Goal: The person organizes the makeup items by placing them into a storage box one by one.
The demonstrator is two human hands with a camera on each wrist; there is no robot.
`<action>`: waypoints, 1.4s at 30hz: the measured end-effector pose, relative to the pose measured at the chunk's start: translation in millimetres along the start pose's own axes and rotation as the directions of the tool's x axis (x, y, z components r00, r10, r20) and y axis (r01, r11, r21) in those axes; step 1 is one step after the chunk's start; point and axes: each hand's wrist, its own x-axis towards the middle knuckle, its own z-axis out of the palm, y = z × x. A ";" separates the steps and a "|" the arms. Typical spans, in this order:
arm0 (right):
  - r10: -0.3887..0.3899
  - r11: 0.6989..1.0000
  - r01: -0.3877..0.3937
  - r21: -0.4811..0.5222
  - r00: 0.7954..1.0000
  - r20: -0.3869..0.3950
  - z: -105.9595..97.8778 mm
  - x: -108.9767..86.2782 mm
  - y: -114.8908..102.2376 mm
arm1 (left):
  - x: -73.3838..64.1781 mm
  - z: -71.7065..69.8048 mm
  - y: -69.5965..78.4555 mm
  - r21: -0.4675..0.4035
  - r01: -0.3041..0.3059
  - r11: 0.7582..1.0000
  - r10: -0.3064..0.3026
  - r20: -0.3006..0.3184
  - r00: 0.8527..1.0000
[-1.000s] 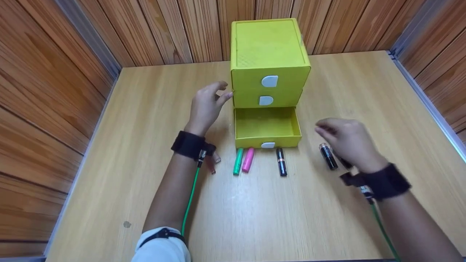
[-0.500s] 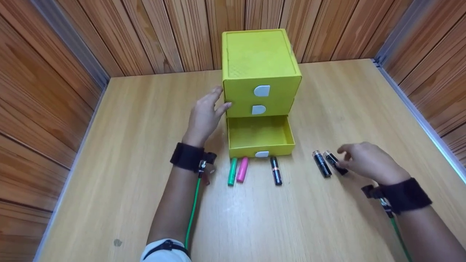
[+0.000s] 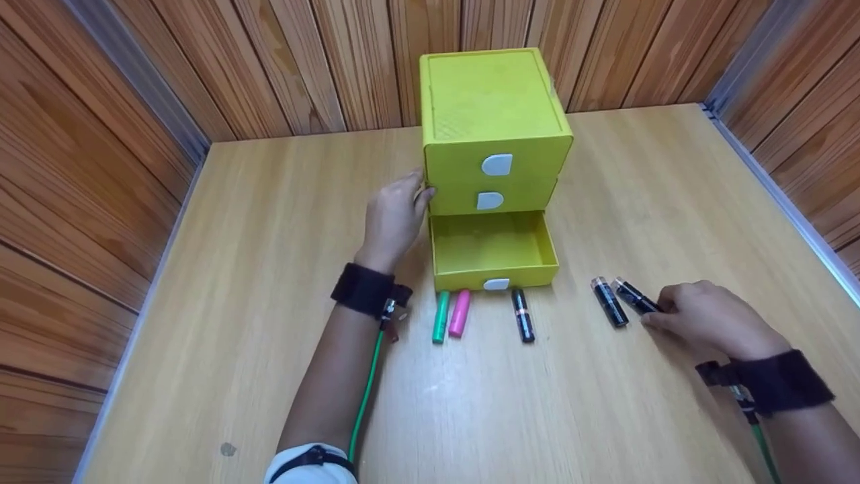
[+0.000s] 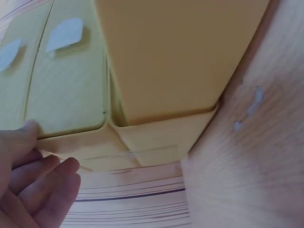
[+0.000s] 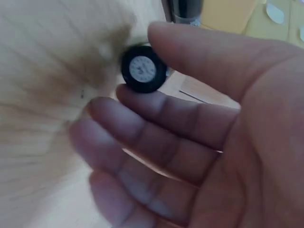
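Note:
My right hand (image 3: pixel 715 319) pinches the near end of a black lipstick tube (image 3: pixel 635 296) between thumb and fingers. In the right wrist view the tube's round end (image 5: pixel 142 69) shows a pale label. Another black lipstick tube (image 3: pixel 609 302) with a clear end lies just left of it. My left hand (image 3: pixel 395 218) is at the left side of a yellow-green drawer unit (image 3: pixel 497 97), thumb at the front edge and loosely bent fingers along the side wall. The lowest drawer (image 3: pixel 494 277) is pulled out, and nothing shows inside it.
Before the drawer lie a green tube (image 3: pixel 440 317), a pink tube (image 3: pixel 459 313) and a black tube with a rose band (image 3: pixel 523 316). Small tubes (image 3: pixel 395 334) are mostly hidden by my left wrist. Wood-plank walls (image 3: pixel 322 67) border the table (image 3: pixel 510 417).
My right hand has moved right and toward me and has taken hold of the right-hand black lipstick tube. My left hand has come up against the drawer unit's side.

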 end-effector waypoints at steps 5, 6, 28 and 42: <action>0.012 0.997 -0.001 0.071 0.988 -0.156 -12.7 -0.8 3.3 | 2.1 -1.2 1.1 -0.029 0.016 0.999 -0.016 0.004 1.000; 0.010 0.997 0.007 0.077 0.978 -0.208 -15.1 -1.3 3.6 | 2.0 -0.7 2.0 -0.033 0.019 0.999 -0.018 0.003 1.000; -0.195 0.838 0.495 0.230 0.665 -0.721 -66.8 60.7 -137.1 | 3.7 13.2 10.8 -0.083 0.025 0.996 -0.027 -0.017 0.999; -0.339 0.735 0.633 0.242 0.652 -0.678 -27.7 116.6 -204.0 | 5.3 11.4 9.6 -0.047 0.041 0.998 -0.041 -0.018 0.999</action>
